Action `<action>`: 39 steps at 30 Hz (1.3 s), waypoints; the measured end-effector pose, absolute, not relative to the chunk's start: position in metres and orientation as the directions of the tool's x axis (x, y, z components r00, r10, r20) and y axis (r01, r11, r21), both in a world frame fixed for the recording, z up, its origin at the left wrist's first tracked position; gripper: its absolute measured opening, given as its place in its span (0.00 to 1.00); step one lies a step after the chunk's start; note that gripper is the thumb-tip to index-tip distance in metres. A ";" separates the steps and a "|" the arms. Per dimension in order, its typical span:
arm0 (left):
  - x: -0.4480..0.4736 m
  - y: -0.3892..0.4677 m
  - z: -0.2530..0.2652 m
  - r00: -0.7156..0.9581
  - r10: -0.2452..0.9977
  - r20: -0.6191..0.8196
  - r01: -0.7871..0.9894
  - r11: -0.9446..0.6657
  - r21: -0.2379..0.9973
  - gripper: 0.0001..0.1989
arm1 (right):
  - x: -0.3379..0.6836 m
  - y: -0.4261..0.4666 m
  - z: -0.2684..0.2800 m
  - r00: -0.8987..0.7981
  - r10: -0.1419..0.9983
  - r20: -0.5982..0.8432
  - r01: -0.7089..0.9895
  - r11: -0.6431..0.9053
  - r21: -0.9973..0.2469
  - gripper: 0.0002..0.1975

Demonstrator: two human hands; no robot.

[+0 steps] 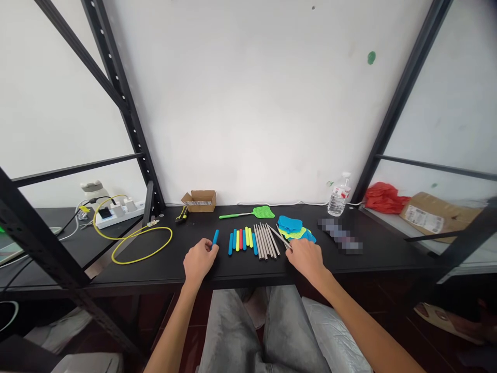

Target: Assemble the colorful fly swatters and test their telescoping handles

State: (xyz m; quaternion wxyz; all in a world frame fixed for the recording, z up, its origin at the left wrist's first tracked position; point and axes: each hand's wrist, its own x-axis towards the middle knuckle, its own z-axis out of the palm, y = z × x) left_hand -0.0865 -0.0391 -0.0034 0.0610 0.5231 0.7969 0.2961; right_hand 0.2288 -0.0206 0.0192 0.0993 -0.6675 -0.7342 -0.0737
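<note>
My left hand point(200, 260) is closed around a short blue handle point(216, 237), which points up from between thumb and fingers. My right hand point(307, 256) pinches the near end of a slim metal rod point(282, 238), at the right edge of a group of metal rods point(264, 242). Between the hands lies a row of blue, yellow and red handles point(241, 240). Just beyond my right fingers, blue and yellow-green fly swatter heads point(290, 224) are piled. A whole green fly swatter point(263, 212) with a metal shaft lies farther back.
At the back left stand an open cardboard box point(204, 201) and a black-and-yellow tool point(181, 215). A yellow cable point(142, 259) loops at left near a power strip point(121, 214). A water bottle point(339, 196) and a blurred dark item point(339, 236) are at right. Black shelf posts point(134, 124) flank the table.
</note>
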 end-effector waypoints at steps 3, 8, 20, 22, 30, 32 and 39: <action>-0.088 -0.041 -0.005 -0.444 0.861 0.248 0.787 0.243 0.567 0.10 | 0.235 -0.021 0.019 -0.025 0.955 0.296 0.986 0.072 -0.147 0.12; -0.077 -0.051 -0.004 -0.378 0.803 0.462 0.760 -0.016 0.650 0.06 | 0.242 -0.017 0.013 0.013 0.974 0.225 0.611 0.170 -0.773 0.07; 0.018 -0.053 -0.012 0.018 0.877 0.480 0.611 -0.390 0.689 0.06 | 0.232 -0.009 -0.006 -0.012 1.000 -0.019 -0.722 -0.022 -0.691 0.13; 0.016 -0.053 -0.013 0.041 0.884 0.465 0.590 -0.397 0.703 0.06 | 0.230 -0.008 -0.008 0.001 1.000 0.019 -0.670 0.015 -0.743 0.13; 0.013 -0.057 -0.007 0.134 0.894 0.427 0.555 -0.425 0.715 0.08 | 0.219 -0.008 -0.017 -0.119 0.970 0.212 -0.338 0.162 -0.927 0.12; 0.013 -0.057 -0.007 0.128 0.899 0.418 0.557 -0.414 0.720 0.09 | 0.218 -0.009 -0.019 -0.119 0.969 0.215 -0.356 0.160 -0.921 0.12; 0.008 -0.053 -0.011 0.119 0.909 0.399 0.497 -0.402 0.769 0.11 | 0.222 -0.006 -0.025 -0.110 0.977 0.183 -0.385 0.128 -0.914 0.16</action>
